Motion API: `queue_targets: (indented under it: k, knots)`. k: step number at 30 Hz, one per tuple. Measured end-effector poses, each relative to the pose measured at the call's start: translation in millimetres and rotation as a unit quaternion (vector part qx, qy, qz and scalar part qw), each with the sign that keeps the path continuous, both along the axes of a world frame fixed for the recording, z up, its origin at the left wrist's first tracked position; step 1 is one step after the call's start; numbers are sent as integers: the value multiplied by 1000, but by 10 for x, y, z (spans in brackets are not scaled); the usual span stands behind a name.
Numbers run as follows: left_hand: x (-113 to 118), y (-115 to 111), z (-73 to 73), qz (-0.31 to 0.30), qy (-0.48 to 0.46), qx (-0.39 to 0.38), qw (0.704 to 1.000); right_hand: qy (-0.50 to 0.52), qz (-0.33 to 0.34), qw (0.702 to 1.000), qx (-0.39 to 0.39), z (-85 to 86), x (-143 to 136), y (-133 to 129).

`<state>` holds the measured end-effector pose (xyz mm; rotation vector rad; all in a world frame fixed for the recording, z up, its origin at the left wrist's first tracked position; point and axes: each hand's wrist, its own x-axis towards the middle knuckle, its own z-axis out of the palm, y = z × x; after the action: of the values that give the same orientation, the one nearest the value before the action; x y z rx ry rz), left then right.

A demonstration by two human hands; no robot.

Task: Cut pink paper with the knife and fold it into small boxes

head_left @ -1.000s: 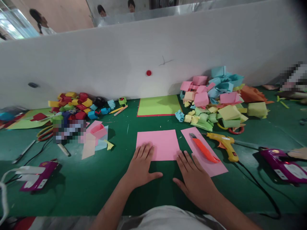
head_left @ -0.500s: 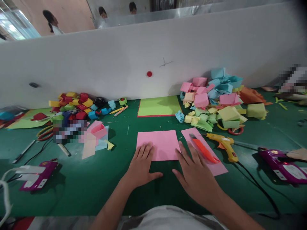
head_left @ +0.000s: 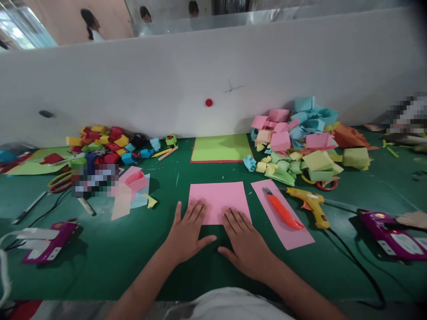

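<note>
A pink sheet of paper [head_left: 220, 195] lies flat on the green table in front of me. My left hand [head_left: 188, 231] rests with its fingertips on the sheet's lower left part, thumb spread to the right. On the sheet's lower right part lie the fingertips of my right hand [head_left: 245, 242], the thumb pointing left. Both hands are flat and hold nothing. Right of them, an orange utility knife [head_left: 285, 211] sits on a pink paper strip [head_left: 298, 238]. A yellow glue gun [head_left: 312, 204] lies beside that strip.
Folded paper pieces [head_left: 300, 142] are heaped at the back right, small coloured boxes [head_left: 103, 142] at the back left. A green sheet [head_left: 222, 149] lies against the white partition [head_left: 150, 84]. Purple power strips [head_left: 53, 244] stand at both sides, and another person's hand [head_left: 412, 220] shows far right.
My right hand has moved left, off the edge near the strip and onto the pink sheet. My left hand has shifted slightly left, its fingers more spread.
</note>
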<state>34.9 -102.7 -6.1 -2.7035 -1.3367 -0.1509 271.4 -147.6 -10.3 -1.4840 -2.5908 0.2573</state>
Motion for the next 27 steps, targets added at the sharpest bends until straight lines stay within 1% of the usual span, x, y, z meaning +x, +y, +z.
queue_targets:
  k: [3,6,8,10,13,16,18,19,21,23,25,27]
  knots:
    - [-216,-34,-16,17,7,19,1000,12,-6,1000,0,11,-10,1]
    - [-421,-85,-17,13,16,34,999,21,-12,1000,-2,7,-15,1]
    - [-500,-122,4,9,20,44,999,25,-12,1000,-3,5,-12,1]
    - [-510,-161,48,3,17,50,999,30,-10,1000,-4,7,-8,2]
    - [-401,-234,149,-28,1,30,999,34,-7,999,-4,13,-7,6]
    - [-182,-326,234,-83,-15,-22,996,36,-4,999,-7,16,-11,10]
    - [-11,-388,242,-114,-29,-52,992,35,-3,999,-10,11,-13,10]
    - [71,-418,227,-117,-35,-60,991,34,-3,999,-10,6,-14,10]
    - [213,-474,166,-112,-46,-67,990,34,-5,999,-8,-8,-14,7]
    - [301,-520,85,-96,-52,-68,992,36,-7,999,-2,-23,-15,6]
    - [314,-550,8,-63,-53,-54,995,36,-7,999,0,-31,-14,7]
    - [240,-553,-49,-1,-49,-22,999,35,-6,999,-4,-28,-10,9]
